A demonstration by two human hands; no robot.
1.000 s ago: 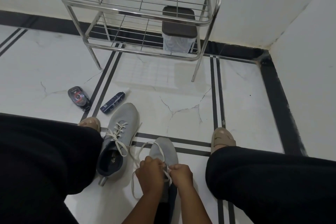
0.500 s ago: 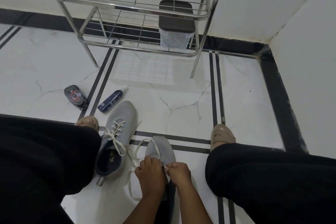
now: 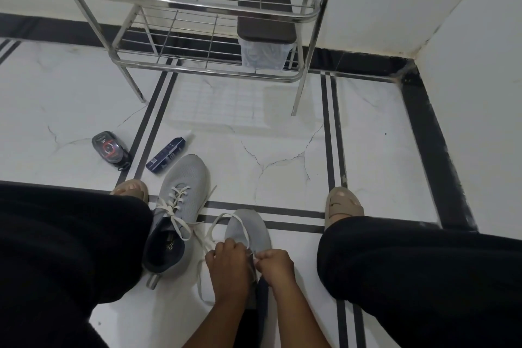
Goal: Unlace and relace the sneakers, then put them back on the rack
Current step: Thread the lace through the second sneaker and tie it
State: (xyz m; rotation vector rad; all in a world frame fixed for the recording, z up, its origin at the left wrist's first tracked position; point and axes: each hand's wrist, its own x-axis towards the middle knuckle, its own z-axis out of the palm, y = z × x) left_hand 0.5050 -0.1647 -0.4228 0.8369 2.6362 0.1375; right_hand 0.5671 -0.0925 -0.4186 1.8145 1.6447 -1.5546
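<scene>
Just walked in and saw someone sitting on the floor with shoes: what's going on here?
A person sits on the floor, both hands working the white lace of a grey sneaker between their legs. The left hand and right hand pinch it close together over the eyelets. The other sneaker lies beside it, laced, ends loose. The metal rack ahead holds no shoes, only a small container.

Bare floor point(image 3: 254, 133) before rack point(image 3: 197, 8) — seemingly.

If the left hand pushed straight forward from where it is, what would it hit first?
Likely the loose white lace looping just ahead of the left hand, then the toe of the sneaker being laced; depth is uncertain.
</scene>
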